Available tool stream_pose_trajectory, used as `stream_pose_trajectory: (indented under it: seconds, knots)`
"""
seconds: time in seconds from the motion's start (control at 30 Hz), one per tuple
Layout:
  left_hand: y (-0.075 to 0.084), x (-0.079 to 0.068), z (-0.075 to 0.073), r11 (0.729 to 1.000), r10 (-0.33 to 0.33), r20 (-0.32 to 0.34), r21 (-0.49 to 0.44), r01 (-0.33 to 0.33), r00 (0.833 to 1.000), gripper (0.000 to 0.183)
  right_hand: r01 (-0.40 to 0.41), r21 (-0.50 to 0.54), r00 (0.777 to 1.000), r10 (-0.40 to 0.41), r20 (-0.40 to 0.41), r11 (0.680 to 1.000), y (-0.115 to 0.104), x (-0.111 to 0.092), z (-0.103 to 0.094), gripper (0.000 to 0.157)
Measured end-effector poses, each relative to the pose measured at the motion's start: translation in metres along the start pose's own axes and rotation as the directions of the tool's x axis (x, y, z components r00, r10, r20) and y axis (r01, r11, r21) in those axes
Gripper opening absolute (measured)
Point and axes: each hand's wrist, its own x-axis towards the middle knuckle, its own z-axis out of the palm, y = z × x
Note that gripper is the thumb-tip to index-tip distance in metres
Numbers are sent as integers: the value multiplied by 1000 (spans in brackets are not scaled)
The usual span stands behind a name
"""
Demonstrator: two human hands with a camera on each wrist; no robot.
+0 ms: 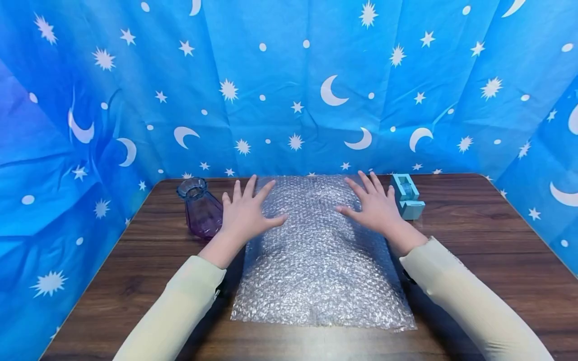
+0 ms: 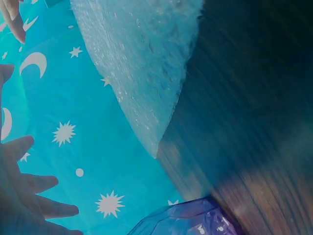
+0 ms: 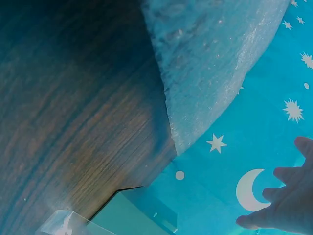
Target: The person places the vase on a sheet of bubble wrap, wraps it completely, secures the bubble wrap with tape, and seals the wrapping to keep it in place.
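Note:
A clear sheet of bubble wrap [image 1: 320, 260] lies flat along the middle of the wooden table, reaching to its far edge. Over its left side, my left hand [image 1: 246, 210] spreads its fingers and holds nothing. My right hand [image 1: 377, 205] mirrors it above the right side, fingers spread wide and likewise holding nothing. Just left of the left hand stands a faceted glass vase [image 1: 198, 213], blue at the rim and purple below, partly covered by that hand. Beside the right hand is a teal tape dispenser [image 1: 411, 209] with a roll of clear tape [image 1: 408, 190].
The brown table [image 1: 487, 250] ends at the back against a blue cloth [image 1: 280, 65] printed with white moons and stars. This cloth also closes off the left and right sides.

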Motion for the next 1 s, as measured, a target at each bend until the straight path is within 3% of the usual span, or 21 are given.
stream_pose_trajectory:
  seconds: [0.27,0.57,0.8,1.0]
  knots:
    - [-5,-21,-8,1000,2,3,-13,-2,1000,91,67,-2,998,-67,-20,998,-2,-6,4,82]
    - [-19,-48,-22,1000,-7,-108,-21,5,994,86,114,-23,992,-115,-43,993,-4,-5,9,81]
    - [-30,-71,-31,999,-18,-104,-40,14,994,84,133,-42,991,-134,-28,990,-4,-3,9,80]
    - [-39,-88,-36,998,-13,-145,-58,4,989,81,145,-21,989,-146,-18,989,-6,-2,9,80]
